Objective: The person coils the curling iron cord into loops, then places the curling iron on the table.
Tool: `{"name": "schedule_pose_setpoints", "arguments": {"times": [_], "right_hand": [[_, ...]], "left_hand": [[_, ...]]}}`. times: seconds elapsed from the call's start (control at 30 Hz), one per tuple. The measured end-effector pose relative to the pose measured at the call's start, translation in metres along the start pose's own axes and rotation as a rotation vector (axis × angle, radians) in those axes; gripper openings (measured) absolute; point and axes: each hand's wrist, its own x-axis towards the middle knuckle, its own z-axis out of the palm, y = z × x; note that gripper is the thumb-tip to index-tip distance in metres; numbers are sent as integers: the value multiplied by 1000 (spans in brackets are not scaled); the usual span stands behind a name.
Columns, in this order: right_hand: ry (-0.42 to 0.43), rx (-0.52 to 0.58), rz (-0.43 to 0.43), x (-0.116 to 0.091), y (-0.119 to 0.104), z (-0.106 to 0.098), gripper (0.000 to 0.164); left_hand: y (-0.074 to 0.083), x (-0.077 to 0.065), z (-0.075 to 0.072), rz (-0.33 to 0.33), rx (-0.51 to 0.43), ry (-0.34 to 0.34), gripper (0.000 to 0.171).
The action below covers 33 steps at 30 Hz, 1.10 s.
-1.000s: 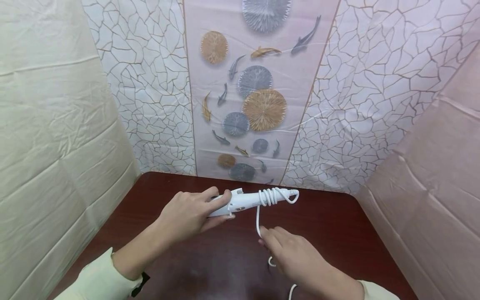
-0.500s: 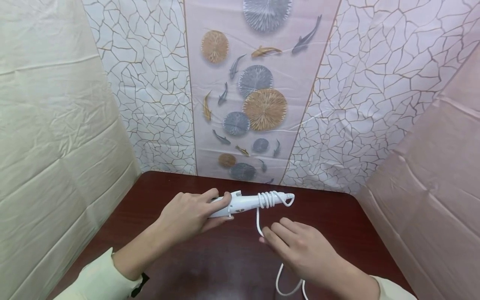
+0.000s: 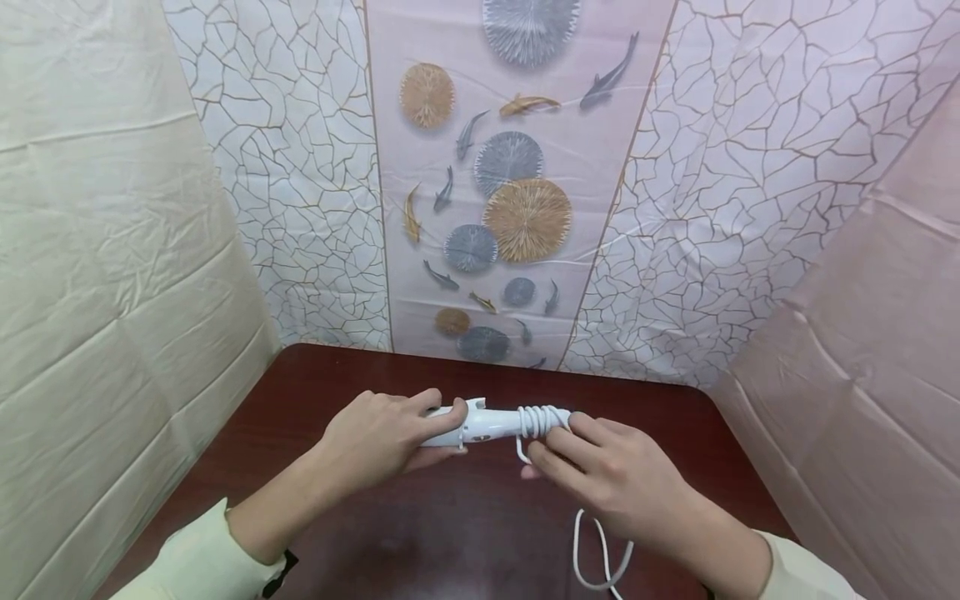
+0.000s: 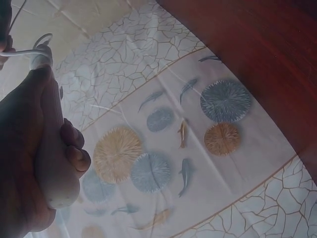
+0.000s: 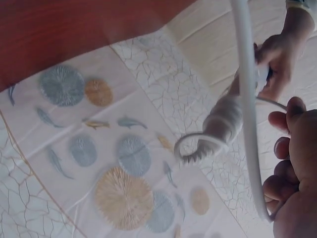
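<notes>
My left hand grips a white corded hand-held appliance, shaped like a hair iron, holding it level above the table. A white cord is wound in several turns round its right end. My right hand pinches the cord just below that end, its curled fingers partly hiding the tip. From the right hand a loose loop of cord hangs down. In the right wrist view, the ribbed cord sleeve shows at the appliance's end. The left wrist view shows fingers wrapped round its rounded far part.
A dark red-brown table lies under both hands. Behind it hangs a cloth printed with fish and round shapes. Pale cloth walls stand on the left and right sides.
The right hand has moved up and forward to the appliance's right end, still holding the cord. The appliance has dropped slightly. More loose cord now shows below the right hand.
</notes>
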Motion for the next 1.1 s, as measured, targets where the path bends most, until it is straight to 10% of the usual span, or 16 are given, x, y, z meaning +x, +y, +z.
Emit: {"name": "schedule_pose_setpoints", "arguments": {"times": [0.73,1.1], "right_hand": [[7,-23,-49,13,28,-1,45],[-59,141,6,8,33,8,45]], "left_hand": [[7,-3,6,74,58,-31,49],[8,-4,7,80,52,-54,49]]}}
